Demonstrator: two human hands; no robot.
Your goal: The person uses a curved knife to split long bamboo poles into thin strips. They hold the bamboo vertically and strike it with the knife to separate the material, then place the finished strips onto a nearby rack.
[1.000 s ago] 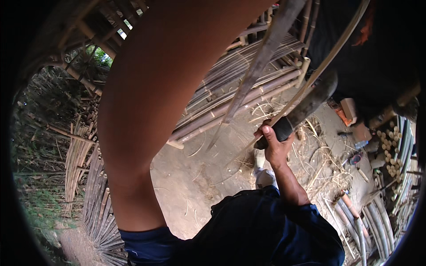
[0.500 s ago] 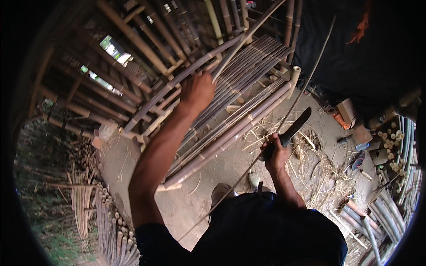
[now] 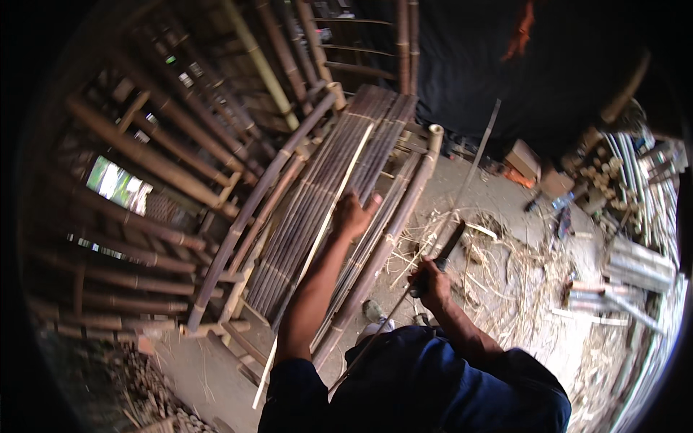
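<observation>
My left hand (image 3: 352,219) is over the bamboo bench (image 3: 307,187), thumb apart and fingers partly hidden; it appears to hold nothing. A pale bamboo strip (image 3: 352,162) lies lengthwise across the bench slats, passing close beside that hand and under my left forearm. My right hand (image 3: 432,283) is closed around the handle of a dark-bladed machete (image 3: 453,242), its blade pointing up and away. A long, thin bamboo strip (image 3: 473,169) also runs through the right hand, slanting from the far right down to my body.
Bamboo shavings (image 3: 484,252) litter the floor right of the bench. A bamboo pole rack (image 3: 159,169) stands at the left. Cardboard boxes (image 3: 523,159) and stacked bamboo poles (image 3: 635,270) are at the right, and a black sheet (image 3: 462,65) hangs at the back.
My left hand has come down from the raised strip, which now lies on the bench. The view has turned, and my right hand still grips the machete and thin strip.
</observation>
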